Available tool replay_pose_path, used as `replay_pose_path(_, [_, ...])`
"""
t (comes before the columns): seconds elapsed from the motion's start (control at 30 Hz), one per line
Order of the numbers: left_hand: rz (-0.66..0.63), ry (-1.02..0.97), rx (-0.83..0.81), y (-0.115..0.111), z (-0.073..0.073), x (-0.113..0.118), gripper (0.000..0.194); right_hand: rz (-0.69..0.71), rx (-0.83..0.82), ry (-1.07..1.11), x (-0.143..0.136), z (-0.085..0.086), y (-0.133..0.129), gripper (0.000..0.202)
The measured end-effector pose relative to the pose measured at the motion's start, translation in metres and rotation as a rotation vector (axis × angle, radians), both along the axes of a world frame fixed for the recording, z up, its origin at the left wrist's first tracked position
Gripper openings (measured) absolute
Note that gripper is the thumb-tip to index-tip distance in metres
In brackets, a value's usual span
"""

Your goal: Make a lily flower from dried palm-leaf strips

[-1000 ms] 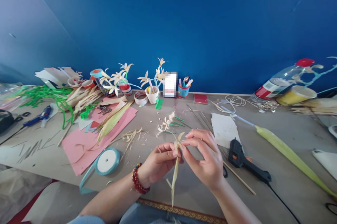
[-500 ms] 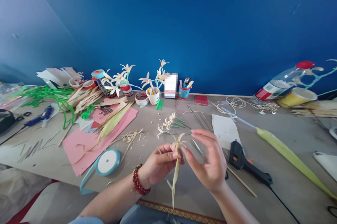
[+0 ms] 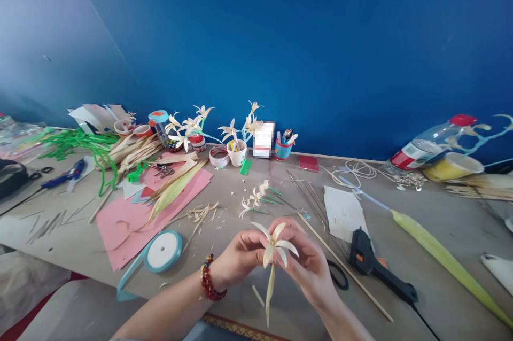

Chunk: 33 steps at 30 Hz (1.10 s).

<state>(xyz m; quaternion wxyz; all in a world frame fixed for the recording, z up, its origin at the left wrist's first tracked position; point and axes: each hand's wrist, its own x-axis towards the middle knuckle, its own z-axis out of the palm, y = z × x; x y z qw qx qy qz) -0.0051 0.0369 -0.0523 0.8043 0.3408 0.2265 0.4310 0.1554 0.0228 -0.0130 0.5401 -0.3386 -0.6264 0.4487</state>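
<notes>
Between my hands is a cream husk flower [image 3: 273,243] with pointed petals, its face turned up toward me. A long pale husk tail hangs below it. My left hand [image 3: 239,256] is closed on the flower from the left, fingertips behind the petals. From the right, my right hand [image 3: 308,266] is closed around it too, thumb near the lower petals. The petals hide some of the fingertips. Just beyond the hands lie several small white flowers [image 3: 255,199] with green stems. A black scissor handle [image 3: 339,275] shows beside my right hand.
A black glue gun [image 3: 379,263] and a thin wooden stick [image 3: 352,274] lie to the right. At left are a blue ribbon roll [image 3: 163,251] and pink paper [image 3: 116,229]. Cups with finished flowers, a pen holder [image 3: 283,149] and a tilted bottle [image 3: 430,143] line the wall.
My right hand has moved in from beside the flower and closed on it. The flower has turned so its petals face me. The view has shifted slightly.
</notes>
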Motion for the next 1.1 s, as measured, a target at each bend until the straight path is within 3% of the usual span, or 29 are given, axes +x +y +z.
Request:
replay_pose_path(0.23, [-0.019, 0.07, 0.057, 0.0007, -0.0015, -0.002, 0.023, 0.006, -0.026, 0.067, -0.0024, 0.0028, -0.001, 0.021])
replay_pose_path(0.47, [-0.062, 0.083, 0.102, 0.0025, 0.0037, -0.0038, 0.023, 0.036, -0.01, 0.091, 0.0007, -0.0048, -0.0025, 0.012])
replay_pose_path(0.77, [-0.083, 0.058, 0.098, 0.0023, 0.004, -0.0036, 0.019, 0.057, 0.021, 0.098, 0.0011, -0.0027, 0.0, 0.006])
replay_pose_path(1.1, [-0.071, 0.116, 0.146, 0.0032, 0.0024, -0.0052, 0.024, 0.065, -0.001, 0.06, 0.0025, -0.0015, -0.0019, 0.012])
